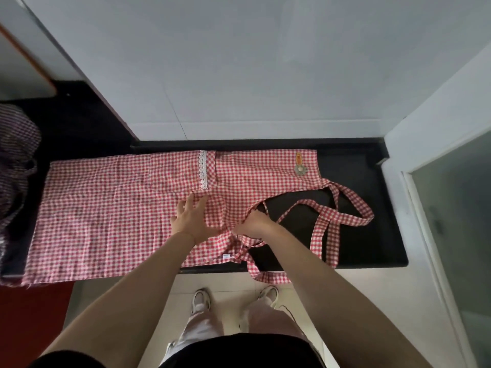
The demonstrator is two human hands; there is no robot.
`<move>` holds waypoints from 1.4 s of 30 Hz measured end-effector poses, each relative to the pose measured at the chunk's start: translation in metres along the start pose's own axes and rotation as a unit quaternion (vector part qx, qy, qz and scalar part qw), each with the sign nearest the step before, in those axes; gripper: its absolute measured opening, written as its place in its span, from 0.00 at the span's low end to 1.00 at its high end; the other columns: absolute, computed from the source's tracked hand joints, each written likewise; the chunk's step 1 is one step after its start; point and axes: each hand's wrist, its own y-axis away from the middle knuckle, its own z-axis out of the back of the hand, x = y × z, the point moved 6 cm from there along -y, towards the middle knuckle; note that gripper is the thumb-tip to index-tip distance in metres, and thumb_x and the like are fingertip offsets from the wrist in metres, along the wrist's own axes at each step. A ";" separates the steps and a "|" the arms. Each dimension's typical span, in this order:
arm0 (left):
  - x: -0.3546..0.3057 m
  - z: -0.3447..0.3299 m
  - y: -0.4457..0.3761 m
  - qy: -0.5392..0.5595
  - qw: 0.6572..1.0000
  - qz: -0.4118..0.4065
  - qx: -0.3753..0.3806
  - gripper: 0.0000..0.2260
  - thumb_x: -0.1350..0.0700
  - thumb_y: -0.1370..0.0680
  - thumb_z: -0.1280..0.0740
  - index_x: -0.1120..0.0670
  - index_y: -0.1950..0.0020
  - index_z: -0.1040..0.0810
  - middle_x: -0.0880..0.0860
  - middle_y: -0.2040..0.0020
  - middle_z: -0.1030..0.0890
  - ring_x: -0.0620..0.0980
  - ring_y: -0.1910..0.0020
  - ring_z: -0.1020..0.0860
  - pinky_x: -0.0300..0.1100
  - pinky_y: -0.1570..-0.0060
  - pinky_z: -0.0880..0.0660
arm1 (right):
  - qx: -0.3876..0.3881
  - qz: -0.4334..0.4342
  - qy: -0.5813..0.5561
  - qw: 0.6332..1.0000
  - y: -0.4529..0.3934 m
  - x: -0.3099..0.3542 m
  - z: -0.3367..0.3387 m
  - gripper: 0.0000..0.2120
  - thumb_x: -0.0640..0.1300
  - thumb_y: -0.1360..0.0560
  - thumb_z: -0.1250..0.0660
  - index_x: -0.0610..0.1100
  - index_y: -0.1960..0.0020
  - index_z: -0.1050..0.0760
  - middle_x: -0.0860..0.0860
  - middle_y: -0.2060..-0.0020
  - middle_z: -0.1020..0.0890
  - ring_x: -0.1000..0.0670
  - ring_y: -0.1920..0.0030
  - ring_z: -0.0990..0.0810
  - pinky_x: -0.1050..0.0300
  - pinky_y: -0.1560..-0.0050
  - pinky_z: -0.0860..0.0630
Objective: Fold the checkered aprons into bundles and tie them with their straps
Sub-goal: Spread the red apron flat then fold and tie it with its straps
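A red-and-white checkered apron (111,208) lies spread flat across the black counter (372,235), skirt to the left and bib to the right. A white lace strip (203,169) crosses its pocket. My left hand (192,219) presses flat on the cloth near the middle, fingers spread. My right hand (253,221) is closed on the apron's edge where a strap joins it. The straps (342,216) loop loosely over the counter to the right, and one end (268,277) hangs over the front edge.
A dark purple checkered apron (16,155) is heaped at the counter's left end. White walls rise behind and to the right. A red panel (32,322) sits below the counter at left. My feet (233,298) stand on pale floor tiles.
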 end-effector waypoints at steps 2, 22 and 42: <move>0.001 0.000 0.001 -0.018 0.999 -0.014 0.024 0.51 0.29 0.34 0.28 0.40 0.20 0.53 0.52 0.18 0.57 0.61 0.20 0.55 0.66 0.28 0.42 | 0.005 -0.021 0.048 0.999 0.000 -0.002 -0.006 0.05 0.44 0.21 0.33 0.43 0.49 0.24 0.47 0.58 0.24 0.46 0.53 0.22 0.59 0.56 0.29; 0.005 0.001 0.012 -0.085 0.986 -0.102 0.105 0.56 0.37 0.32 0.24 0.42 0.20 0.62 0.60 0.21 0.67 0.68 0.23 0.62 0.67 0.26 0.49 | -0.140 -0.255 0.370 0.882 0.072 -0.057 0.012 0.11 0.45 0.20 0.37 0.43 0.40 0.24 0.48 0.44 0.20 0.45 0.44 0.21 0.51 0.42 0.27; -0.007 -0.025 0.031 -0.151 0.967 -0.180 0.095 0.53 0.36 0.32 0.25 0.38 0.20 0.59 0.56 0.20 0.65 0.68 0.22 0.62 0.70 0.28 0.48 | -0.233 -0.120 0.241 0.935 0.038 -0.028 -0.074 0.10 0.47 0.23 0.31 0.42 0.45 0.24 0.49 0.55 0.22 0.45 0.48 0.18 0.53 0.46 0.24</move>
